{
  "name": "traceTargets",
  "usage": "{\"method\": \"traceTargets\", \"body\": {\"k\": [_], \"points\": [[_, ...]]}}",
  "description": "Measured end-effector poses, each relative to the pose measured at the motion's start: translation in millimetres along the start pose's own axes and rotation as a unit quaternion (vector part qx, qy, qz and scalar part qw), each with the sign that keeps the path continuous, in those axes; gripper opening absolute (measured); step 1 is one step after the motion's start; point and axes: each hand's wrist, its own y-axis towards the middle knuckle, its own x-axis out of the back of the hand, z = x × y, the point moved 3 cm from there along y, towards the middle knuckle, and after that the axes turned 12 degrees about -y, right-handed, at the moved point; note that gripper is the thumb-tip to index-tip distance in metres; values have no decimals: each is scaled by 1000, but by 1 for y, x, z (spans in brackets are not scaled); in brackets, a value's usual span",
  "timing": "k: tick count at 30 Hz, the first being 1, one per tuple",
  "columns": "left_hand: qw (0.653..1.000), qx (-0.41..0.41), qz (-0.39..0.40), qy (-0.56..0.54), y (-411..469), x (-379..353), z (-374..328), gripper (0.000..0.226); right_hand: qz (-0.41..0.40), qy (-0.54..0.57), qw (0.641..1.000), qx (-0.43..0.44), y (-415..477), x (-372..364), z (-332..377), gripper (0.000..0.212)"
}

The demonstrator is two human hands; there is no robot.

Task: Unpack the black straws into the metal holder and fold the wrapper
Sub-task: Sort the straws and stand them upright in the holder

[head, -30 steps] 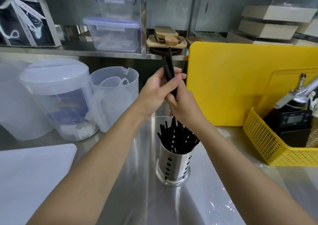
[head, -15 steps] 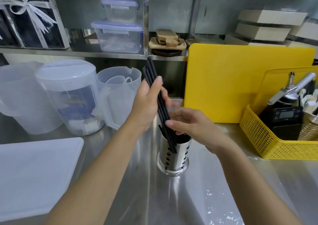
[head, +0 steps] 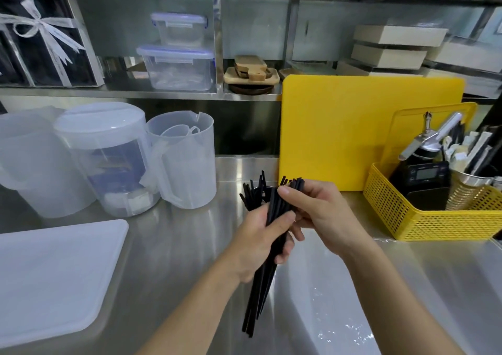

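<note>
My left hand grips a bundle of long black straws around its middle. The bundle slants from upper right to lower left, its lower ends hanging above the steel counter. My right hand pinches the bundle near its top with thumb and fingers. Just behind both hands, more black straws fan upward; the metal holder under them is hidden by my hands. Something clear and crinkled, perhaps the wrapper, glints on the counter at lower right.
Clear plastic pitchers stand at back left, and a white tray lies at front left. A yellow cutting board leans at the back. A yellow basket with tools sits at right. A shelf runs above.
The straw bundle came down from above the holder and now slants low in front of it. My right hand moved from the holder's rim up to the bundle's top.
</note>
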Motion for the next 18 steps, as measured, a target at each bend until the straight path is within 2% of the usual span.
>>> {"method": "traceTargets", "body": {"k": [4,8,13,16,18], "points": [[999,10,24,-29,-6,0,2,19,28,8,1000,0,-4,4,-4,29],[1000,-1,10,0,-7,1,3,14,65,26,997,10,-8,7,-7,19],[1000,-6,-8,10,-5,-1,6,14,10,34,999,-6,-9,13,-17,37],[1000,-2,-1,-11,-3,-1,9,16,11,25,1000,-10,-10,14,-20,20],[1000,5,1,-28,-2,0,11,19,7,24,1000,-17,-10,15,-23,18]]}}
